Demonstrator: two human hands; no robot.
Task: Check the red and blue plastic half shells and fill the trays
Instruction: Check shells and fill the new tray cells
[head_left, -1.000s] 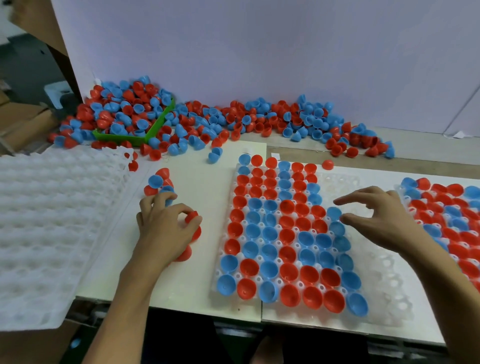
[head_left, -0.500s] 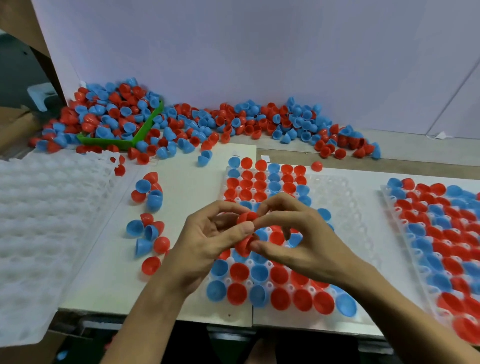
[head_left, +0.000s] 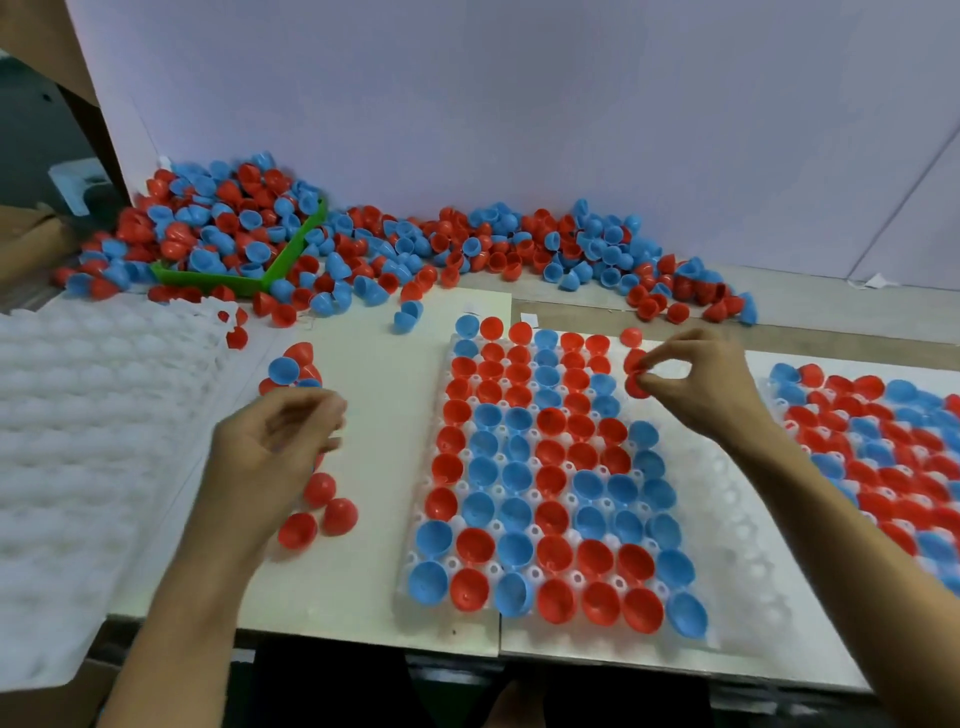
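Note:
The middle tray (head_left: 727, 519) is filled with red and blue half shells over its left columns; its right columns are bare. My right hand (head_left: 698, 387) hovers over the tray's far right part and pinches red half shells (head_left: 635, 371) between thumb and fingertips. My left hand (head_left: 278, 447) hangs to the left of the tray with loosely curled fingers, and I see nothing in it. Under and beside it lie loose red shells (head_left: 324, 512), with a blue shell (head_left: 283, 369) and more red ones just beyond.
A big pile of red and blue shells (head_left: 415, 244) runs along the back wall, spilling over a green bin (head_left: 293, 249). A stack of bare white trays (head_left: 78, 441) fills the left. A second filled tray (head_left: 883, 457) sits at the right edge.
My hands, which met over the middle tray, have parted. The right hand went to the tray's far right with the red shells. The left hand swung back left over the loose shells.

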